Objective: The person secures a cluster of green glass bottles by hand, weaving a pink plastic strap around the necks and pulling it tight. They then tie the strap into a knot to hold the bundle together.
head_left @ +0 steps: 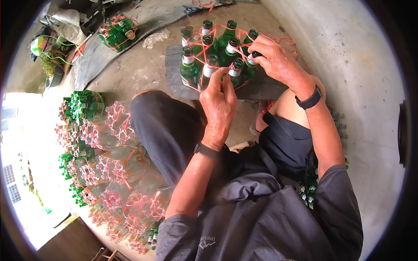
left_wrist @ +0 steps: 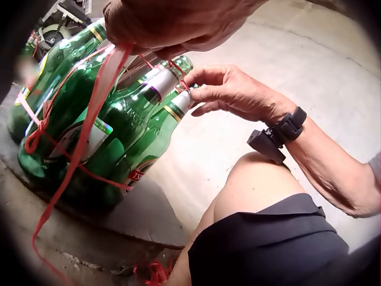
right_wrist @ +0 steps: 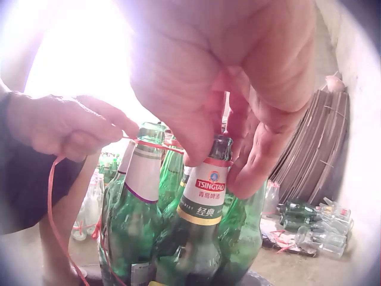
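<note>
Several green beer bottles (head_left: pixel 188 65) stand upright in a cluster, red plastic string (head_left: pixel 203 51) wound among their necks and around their bodies. At the near side, my left hand (head_left: pixel 217 106) pinches the string; from it a long tail (left_wrist: pixel 77 143) of string hangs down beside the bottles. My right hand (head_left: pixel 281 63) holds a labelled bottle (right_wrist: pixel 202 196) by the neck, thumb and fingers on either side just below the mouth. A turn of string circles that neck. Another strand runs taut past the neighbouring bottle (right_wrist: pixel 143 173) toward the left hand (right_wrist: pixel 65 128).
The cluster stands on a dark slab (head_left: pixel 174 71) before my knees. Another tied green bundle (head_left: pixel 117 32) is at the back left. Many tied clear bottles (head_left: pixel 117 169) fill the left floor. A pale wall (head_left: pixel 348 78) rises at right; flattened cardboard (right_wrist: pixel 312 146) leans beyond.
</note>
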The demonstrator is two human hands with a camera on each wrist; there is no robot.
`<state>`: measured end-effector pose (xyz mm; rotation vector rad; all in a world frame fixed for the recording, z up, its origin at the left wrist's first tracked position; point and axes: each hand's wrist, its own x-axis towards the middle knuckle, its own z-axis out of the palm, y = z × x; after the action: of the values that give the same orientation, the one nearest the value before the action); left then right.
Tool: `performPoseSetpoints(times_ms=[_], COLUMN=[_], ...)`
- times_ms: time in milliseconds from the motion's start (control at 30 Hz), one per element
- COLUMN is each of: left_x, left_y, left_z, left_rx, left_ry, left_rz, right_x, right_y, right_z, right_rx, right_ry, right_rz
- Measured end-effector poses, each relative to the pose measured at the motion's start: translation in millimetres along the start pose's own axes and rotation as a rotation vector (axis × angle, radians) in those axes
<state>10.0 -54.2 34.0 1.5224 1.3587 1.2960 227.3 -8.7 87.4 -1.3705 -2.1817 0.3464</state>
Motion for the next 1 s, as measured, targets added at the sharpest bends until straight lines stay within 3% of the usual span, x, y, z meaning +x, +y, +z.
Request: performPoseSetpoints(times_ms=[67,300,367,600,667,900,1000], left_x=[-3.4,-1.3,-0.7,7.6,9.2,12.1,15.6], left_y=[-3.6,-12.7,-13.0,-22.7,-28.6,-34.7,-38.0], left_z=[3.6,-2.8,-7.1,-8.0,-4.4,-2.8,0.9], left_rx=[-0.015,-0.120,-0.216,-0.212,-0.238,-0.198,-0.215], left_ry=[0.054,0.011,-0.045,-0.087,-0.050,-0.022,-0.007], left_rz=[0.019,-0.061,-0.146,-0.237,-0.221,-0.231,-0.260], right_x=[0.1,-1.1,-0.2,10.0,14.4,28.7,35.4], right_y=[1.9,0.2,-4.1,-26.2,-28.9,-43.0,-36.0], right_z=[1.6,-1.0,-3.2,0.6,6.0,18.5,25.0], right_rx=[-0.027,-0.092,-0.268,-0.226,-0.080,-0.111,-0.075], right_ry=[0.018,0.014,0.051,0.126,0.102,-0.014,-0.145], right_rz=[0.000,0.009,-0.083,-0.191,-0.154,-0.256,-0.165])
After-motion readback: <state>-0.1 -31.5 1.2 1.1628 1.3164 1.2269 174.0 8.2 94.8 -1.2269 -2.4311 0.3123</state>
